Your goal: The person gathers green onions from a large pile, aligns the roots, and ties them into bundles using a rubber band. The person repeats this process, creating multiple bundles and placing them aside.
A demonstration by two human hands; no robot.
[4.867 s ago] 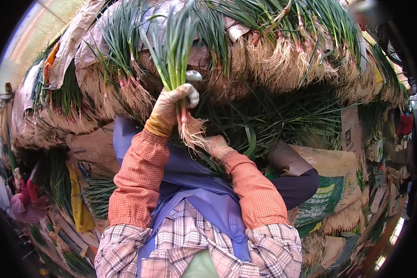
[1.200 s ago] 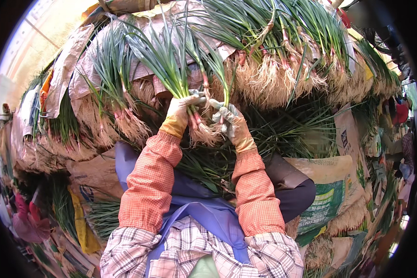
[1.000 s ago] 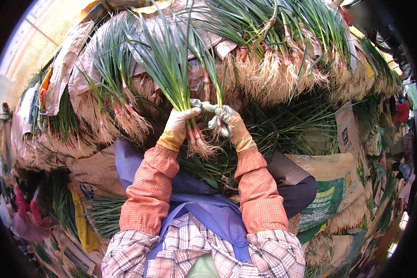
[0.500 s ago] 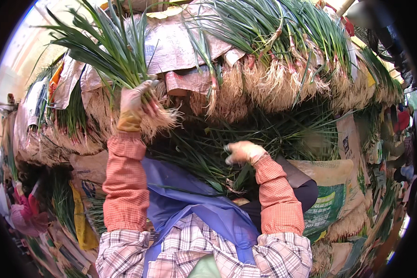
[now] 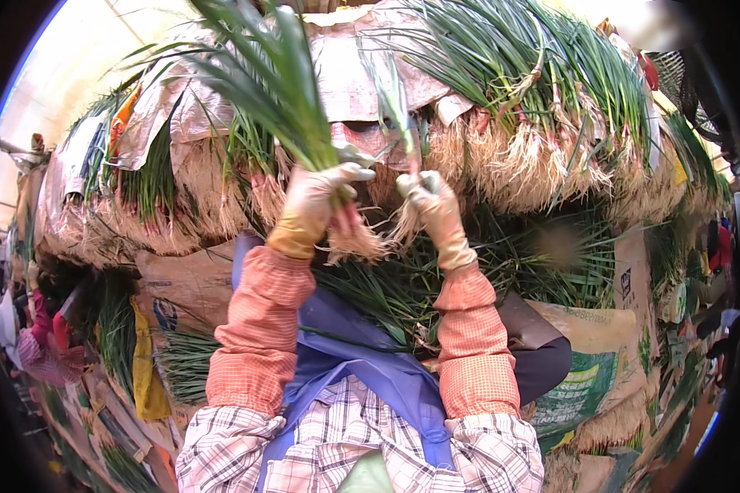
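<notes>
My left hand (image 5: 314, 204), in a stained pale glove, is closed round a bunch of spring onions (image 5: 281, 103). Its long green leaves point up and away, blurred, and its pinkish bases and pale roots hang below my fingers. Beside it, my right hand (image 5: 434, 205), also gloved, pinches a thin clump of spring onions (image 5: 407, 135) near the root end. That clump's leaves reach over the edge of a big heap. The two hands are close together, just in front of the heap's rooty side (image 5: 501, 177).
Loose green leaves (image 5: 543, 255) lie below the heap. Pale woven sacking (image 5: 349, 74) covers part of the heap's top. A blue apron (image 5: 362, 378) lies over my lap, and a printed sack (image 5: 588, 382) is at right. Another person (image 5: 49, 345) is at far left.
My left hand has brought its bunch rightward, closer to the middle. My right hand has risen from above my lap and taken hold of the thin clump. The view has shifted slightly.
</notes>
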